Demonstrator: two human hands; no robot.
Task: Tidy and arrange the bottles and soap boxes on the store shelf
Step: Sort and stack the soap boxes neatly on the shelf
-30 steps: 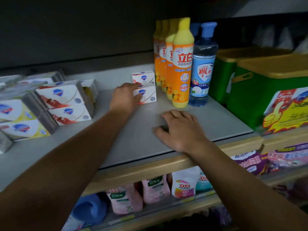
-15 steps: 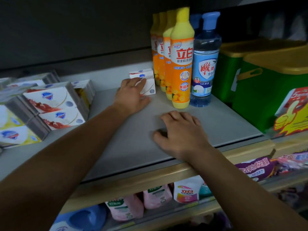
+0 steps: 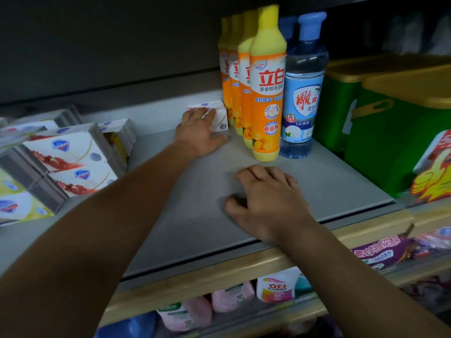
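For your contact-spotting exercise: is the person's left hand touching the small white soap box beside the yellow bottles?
Touching. The head view shows the left hand with its fingers laid over the front of the small white soap box, no gap between them.

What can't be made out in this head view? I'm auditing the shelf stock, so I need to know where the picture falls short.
- Small white soap box by the yellow-capped orange detergent bottles: the left hand covers its front, and any box behind is hidden.
- Rear orange bottles: labels blocked by the front one.
- Second blue-capped clear bottle: only its cap shows.
- Stacked soap boxes at left: blurred and cut by the frame edge.
- Green bins with yellow lids: contents hidden.
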